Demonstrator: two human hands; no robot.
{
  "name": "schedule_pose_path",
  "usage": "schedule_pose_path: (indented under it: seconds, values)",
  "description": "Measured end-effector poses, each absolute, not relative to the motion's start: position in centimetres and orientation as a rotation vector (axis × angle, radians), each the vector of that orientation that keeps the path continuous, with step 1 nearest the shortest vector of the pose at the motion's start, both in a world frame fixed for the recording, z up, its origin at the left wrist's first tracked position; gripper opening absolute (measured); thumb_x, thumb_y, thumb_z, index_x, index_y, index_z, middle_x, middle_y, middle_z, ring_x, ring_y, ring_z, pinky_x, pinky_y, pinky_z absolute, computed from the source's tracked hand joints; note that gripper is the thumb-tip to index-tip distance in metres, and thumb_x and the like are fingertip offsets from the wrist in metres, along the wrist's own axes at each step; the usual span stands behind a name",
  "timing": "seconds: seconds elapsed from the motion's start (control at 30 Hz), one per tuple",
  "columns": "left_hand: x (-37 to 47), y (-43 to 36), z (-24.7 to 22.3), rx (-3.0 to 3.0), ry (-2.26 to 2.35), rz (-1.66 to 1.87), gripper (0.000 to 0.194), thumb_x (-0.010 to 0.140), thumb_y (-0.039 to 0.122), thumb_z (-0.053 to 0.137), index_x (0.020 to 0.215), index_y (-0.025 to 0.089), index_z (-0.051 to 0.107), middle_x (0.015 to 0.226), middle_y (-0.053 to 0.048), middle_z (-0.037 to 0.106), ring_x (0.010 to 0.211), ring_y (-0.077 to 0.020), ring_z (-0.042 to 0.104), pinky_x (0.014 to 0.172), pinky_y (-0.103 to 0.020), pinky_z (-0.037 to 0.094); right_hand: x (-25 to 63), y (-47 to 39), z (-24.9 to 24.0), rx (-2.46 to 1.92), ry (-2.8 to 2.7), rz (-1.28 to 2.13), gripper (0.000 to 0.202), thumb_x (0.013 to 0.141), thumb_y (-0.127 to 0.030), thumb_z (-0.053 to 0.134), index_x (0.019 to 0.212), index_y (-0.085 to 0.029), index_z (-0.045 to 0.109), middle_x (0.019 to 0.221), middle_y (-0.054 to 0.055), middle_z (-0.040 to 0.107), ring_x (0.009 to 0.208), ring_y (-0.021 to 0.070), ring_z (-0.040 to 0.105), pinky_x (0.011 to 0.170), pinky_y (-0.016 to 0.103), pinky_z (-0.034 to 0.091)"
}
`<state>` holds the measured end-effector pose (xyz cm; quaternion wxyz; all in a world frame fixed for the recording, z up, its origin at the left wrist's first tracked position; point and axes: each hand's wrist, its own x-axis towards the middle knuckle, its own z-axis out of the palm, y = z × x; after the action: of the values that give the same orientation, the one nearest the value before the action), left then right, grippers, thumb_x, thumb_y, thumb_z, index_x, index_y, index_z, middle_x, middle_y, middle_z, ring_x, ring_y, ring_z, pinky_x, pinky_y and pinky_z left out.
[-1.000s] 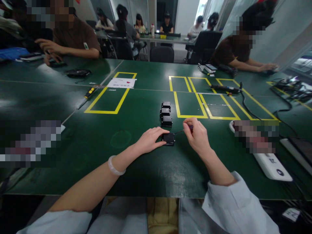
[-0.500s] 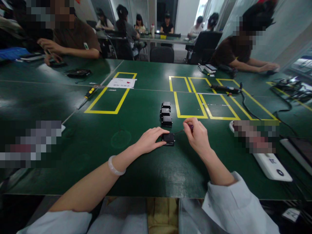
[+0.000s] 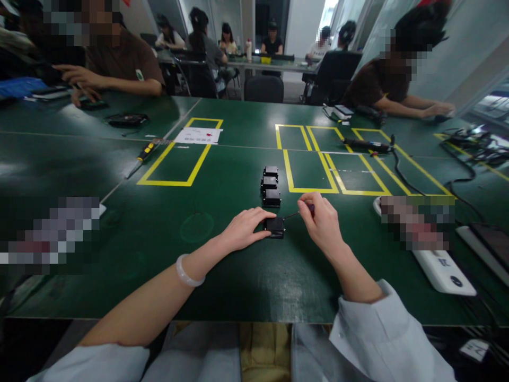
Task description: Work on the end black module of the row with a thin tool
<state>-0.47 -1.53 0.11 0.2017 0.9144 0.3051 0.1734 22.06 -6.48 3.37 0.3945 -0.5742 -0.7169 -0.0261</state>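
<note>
My left hand [image 3: 247, 228] grips a small black rectangular block [image 3: 274, 227] by its left side, thumb at the near edge and fingers at the far edge. The block rests on the green table, with small light-coloured studs showing at its sides. In my right hand [image 3: 321, 220], thumb and fingers are closed round the dark handle of a thin screwdriver [image 3: 293, 214]. Its shaft points left, and the tip meets the block's far right corner. Just beyond, three similar black blocks [image 3: 271, 198] stand in a row leading away from me.
Yellow tape outlines [image 3: 314, 190] mark the table ahead. A yellow-and-black screwdriver [image 3: 146, 153] lies left, a black corded tool [image 3: 368, 145] at right. White power strips [image 3: 445, 270] flank me on both sides. Co-workers [image 3: 135, 69] sit across the table. A white paper [image 3: 199, 136] lies on the left outline.
Both my hands, the block and the screwdriver look almost unmoved. At the far left, a co-worker's raised hand has shifted slightly.
</note>
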Motion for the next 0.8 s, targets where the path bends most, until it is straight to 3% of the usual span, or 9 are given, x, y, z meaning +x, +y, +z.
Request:
schedule_pose_path:
  seconds: [0.13, 0.33, 0.6, 0.8]
  values:
    - [-0.52, -1.48, 0.00, 2.556, 0.855, 0.485, 0.041, 0.088, 0.031, 0.062, 0.125, 0.026, 0.048, 0.114, -0.004, 0.058, 0.103, -0.0214, 0.056, 0.084, -0.033, 0.043, 22.05, -6.43, 3.26, -1.441, -1.794, -0.054, 0.012, 0.089, -0.023, 0.043, 0.096, -0.020, 0.052, 0.078, 0.003, 0.062, 0.071, 0.0174, 0.056, 0.069, 0.031, 0.043]
    - [-0.46, -1.41, 0.00, 2.570, 0.866, 0.468, 0.040, 0.088, 0.031, 0.062, 0.125, 0.026, 0.049, 0.113, -0.004, 0.058, 0.103, -0.0218, 0.056, 0.084, -0.033, 0.043, 21.97, -6.46, 3.26, -1.444, -1.784, -0.060, 0.015, 0.085, -0.021, 0.044, 0.097, -0.020, 0.053, 0.076, 0.002, 0.062, 0.070, 0.0176, 0.056, 0.070, 0.031, 0.044]
    - [-0.48, -1.37, -0.09, 2.567, 0.865, 0.469, 0.042, 0.088, 0.033, 0.062, 0.126, 0.026, 0.048, 0.113, -0.004, 0.059, 0.100, -0.0215, 0.057, 0.084, -0.033, 0.043, 21.97, -6.48, 3.50, -1.455, -1.812, -0.132, 0.012, 0.090, -0.025, 0.043, 0.094, -0.020, 0.053, 0.075, 0.003, 0.062, 0.070, 0.0177, 0.056, 0.067, 0.030, 0.042]
    - [-0.48, -1.46, 0.06, 2.565, 0.868, 0.465, 0.041, 0.088, 0.032, 0.062, 0.126, 0.026, 0.048, 0.112, -0.004, 0.059, 0.101, -0.0219, 0.056, 0.084, -0.033, 0.043, 22.01, -6.42, 3.55, -1.476, -1.818, -0.106, 0.019, 0.093, -0.036, 0.045, 0.093, -0.020, 0.054, 0.074, 0.002, 0.061, 0.068, 0.0169, 0.055, 0.068, 0.030, 0.041]
